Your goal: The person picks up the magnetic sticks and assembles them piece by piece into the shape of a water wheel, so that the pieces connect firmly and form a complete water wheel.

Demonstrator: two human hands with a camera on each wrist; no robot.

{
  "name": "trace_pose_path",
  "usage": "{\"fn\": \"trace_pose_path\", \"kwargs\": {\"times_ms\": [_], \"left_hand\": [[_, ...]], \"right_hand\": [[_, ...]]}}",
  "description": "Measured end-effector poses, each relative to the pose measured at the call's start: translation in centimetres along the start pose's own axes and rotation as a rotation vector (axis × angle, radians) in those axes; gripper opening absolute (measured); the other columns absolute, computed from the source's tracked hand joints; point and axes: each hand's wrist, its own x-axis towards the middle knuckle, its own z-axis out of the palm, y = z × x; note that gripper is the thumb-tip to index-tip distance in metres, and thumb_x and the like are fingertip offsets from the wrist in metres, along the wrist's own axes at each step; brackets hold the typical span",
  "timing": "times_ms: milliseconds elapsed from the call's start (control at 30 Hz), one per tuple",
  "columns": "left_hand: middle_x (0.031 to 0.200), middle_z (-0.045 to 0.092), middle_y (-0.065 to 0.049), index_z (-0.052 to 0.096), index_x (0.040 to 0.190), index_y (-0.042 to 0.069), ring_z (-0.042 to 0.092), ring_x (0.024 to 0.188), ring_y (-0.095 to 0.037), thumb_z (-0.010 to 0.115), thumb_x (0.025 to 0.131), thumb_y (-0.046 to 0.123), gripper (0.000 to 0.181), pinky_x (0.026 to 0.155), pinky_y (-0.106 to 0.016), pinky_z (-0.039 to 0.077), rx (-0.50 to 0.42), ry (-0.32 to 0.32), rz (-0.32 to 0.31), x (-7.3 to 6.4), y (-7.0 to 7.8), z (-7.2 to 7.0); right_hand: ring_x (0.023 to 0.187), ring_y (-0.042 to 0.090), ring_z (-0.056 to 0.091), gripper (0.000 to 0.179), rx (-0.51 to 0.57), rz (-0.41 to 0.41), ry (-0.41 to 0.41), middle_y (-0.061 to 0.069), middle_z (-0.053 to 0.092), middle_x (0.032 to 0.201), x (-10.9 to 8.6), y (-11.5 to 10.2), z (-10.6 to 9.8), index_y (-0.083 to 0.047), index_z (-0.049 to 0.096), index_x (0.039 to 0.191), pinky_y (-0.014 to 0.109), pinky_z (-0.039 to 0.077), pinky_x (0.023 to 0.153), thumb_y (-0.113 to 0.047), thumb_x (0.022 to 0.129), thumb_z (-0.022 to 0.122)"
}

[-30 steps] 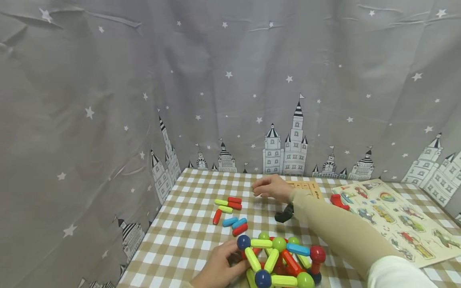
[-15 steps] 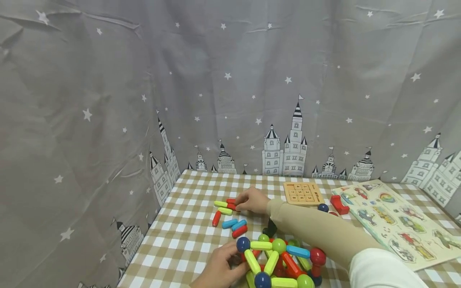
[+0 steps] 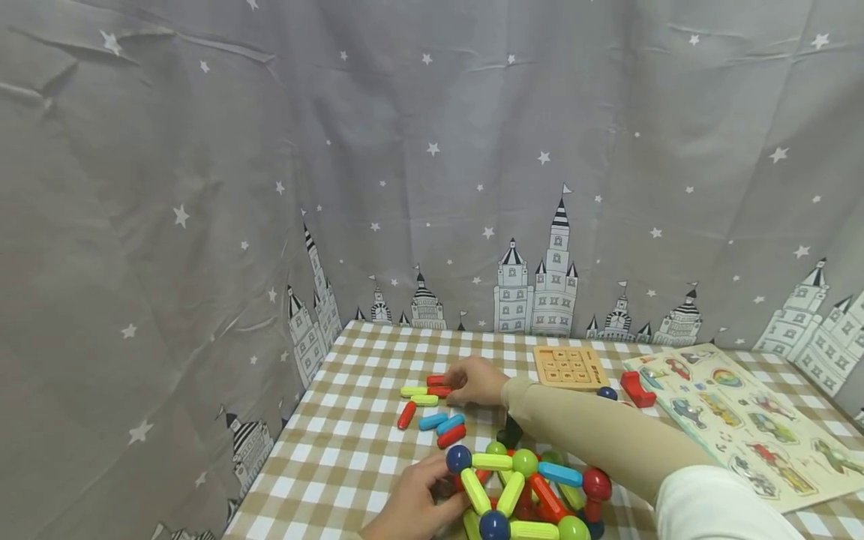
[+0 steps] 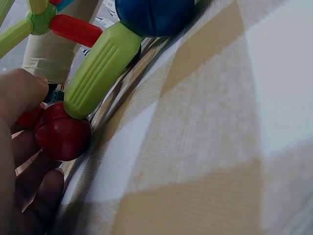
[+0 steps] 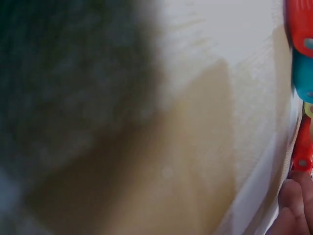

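My left hand (image 3: 412,499) grips the left side of a built frame of magnetic sticks and balls (image 3: 511,491) at the table's near edge. In the left wrist view its thumb and fingers are round a red piece beside a dark red ball (image 4: 63,131). Farther back, my right hand (image 3: 475,381) pinches the right end of a red magnetic stick (image 3: 439,391), lying end to end with a yellow-green stick (image 3: 413,391). Right around them lie another red stick (image 3: 436,380) and another yellow-green one (image 3: 424,400). In the right wrist view the fingertips (image 5: 292,188) meet a red stick's end.
Nearer lie two blue sticks (image 3: 433,421), a red stick (image 3: 451,436) and another red stick (image 3: 407,415). A wooden number puzzle (image 3: 570,367), a dark blue ball (image 3: 607,393), a red curved block (image 3: 637,389) and a picture puzzle board (image 3: 745,424) lie to the right.
My right hand has come left and nearer, from above the cloth by the number puzzle down to the red stick, where it now stays. The left hand keeps its hold on the frame.
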Motion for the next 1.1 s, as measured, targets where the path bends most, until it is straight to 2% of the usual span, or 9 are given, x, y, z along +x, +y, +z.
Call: {"fn": "trace_pose_path", "kwargs": {"times_ms": [167,400,600,733,833,900,933,1033,1100], "left_hand": [[0.11,0.07,0.003,0.073,0.119,0.017,0.068,0.1,-0.007,0.074,0.096,0.025,0.024,0.08,-0.025,0.061,-0.01,-0.008,-0.003,0.0,0.0,0.1],[0.109,0.069,0.006,0.073,0.12,0.021,0.068,0.097,-0.005,0.074,0.095,0.024,0.025,0.079,-0.025,0.06,0.005,-0.007,-0.02,0.1,0.1,0.0],[0.11,0.07,0.007,0.072,0.121,0.022,0.068,0.095,-0.004,0.076,0.093,0.02,0.028,0.079,-0.025,0.06,0.038,0.009,-0.004,-0.1,-0.1,-0.1],[0.112,0.07,0.006,0.073,0.121,0.021,0.068,0.094,-0.004,0.076,0.093,0.019,0.029,0.078,-0.025,0.06,0.05,0.009,0.0,-0.1,0.0,0.1],[0.113,0.07,0.005,0.073,0.12,0.021,0.068,0.093,-0.004,0.076,0.093,0.019,0.027,0.077,-0.024,0.06,0.047,0.018,-0.015,0.0,0.2,0.2],[0.113,0.07,0.005,0.073,0.119,0.021,0.067,0.092,-0.005,0.075,0.093,0.019,0.026,0.076,-0.024,0.059,0.051,0.02,-0.017,0.1,0.3,0.2],[0.113,0.07,0.005,0.073,0.118,0.021,0.067,0.091,-0.005,0.075,0.094,0.02,0.025,0.075,-0.024,0.059,0.054,0.024,-0.02,0.2,0.4,0.2],[0.111,0.069,0.007,0.073,0.117,0.021,0.066,0.089,-0.005,0.075,0.094,0.024,0.023,0.074,-0.024,0.058,0.073,0.027,-0.024,0.3,0.4,0.2],[0.111,0.07,0.008,0.073,0.118,0.021,0.066,0.089,-0.005,0.075,0.095,0.029,0.024,0.074,-0.024,0.058,0.08,0.023,-0.038,0.3,0.3,0.2]], "right_hand": [[0.09,0.009,0.067,0.015,-0.004,-0.007,-0.017,-0.004,0.077,0.1,-0.3,-0.2,-0.3,-0.015,0.079,0.104,0.03,0.057,0.082,-0.013,0.089,0.079],[0.077,0.007,0.064,0.013,-0.039,0.022,-0.084,-0.009,0.074,0.087,-1.0,-0.9,-2.2,-0.016,0.08,0.095,0.026,0.055,0.074,-0.008,0.086,0.081],[0.071,0.006,0.058,0.015,-0.312,-0.131,-0.218,-0.008,0.071,0.078,-1.5,-2.8,-4.1,-0.012,0.081,0.084,0.023,0.051,0.065,0.002,0.078,0.077],[0.073,0.006,0.061,0.016,-0.409,-0.14,-0.278,-0.008,0.072,0.078,-4.0,-3.9,-6.2,-0.01,0.081,0.085,0.023,0.053,0.068,0.002,0.077,0.075],[0.085,0.007,0.065,0.016,-0.283,-0.123,-0.148,0.0,0.075,0.095,-7.7,-3.9,-8.6,-0.009,0.08,0.101,0.024,0.054,0.077,-0.004,0.088,0.072],[0.092,0.008,0.067,0.019,-0.091,-0.082,0.014,0.005,0.075,0.109,-11.5,-3.6,-10.1,-0.008,0.079,0.112,0.024,0.056,0.081,-0.01,0.096,0.068],[0.089,0.009,0.067,0.022,0.025,-0.042,0.1,0.006,0.074,0.11,-13.8,-3.4,-10.7,-0.009,0.077,0.118,0.025,0.057,0.075,-0.014,0.1,0.066],[0.085,0.008,0.065,0.028,0.318,0.042,0.335,0.005,0.074,0.109,-20.9,-3.0,-10.8,-0.008,0.072,0.127,0.024,0.055,0.071,-0.018,0.104,0.062],[0.085,0.008,0.067,0.027,0.401,0.04,0.415,0.003,0.075,0.106,-24.9,-2.7,-9.7,-0.005,0.07,0.127,0.026,0.056,0.071,-0.014,0.103,0.062]]}}
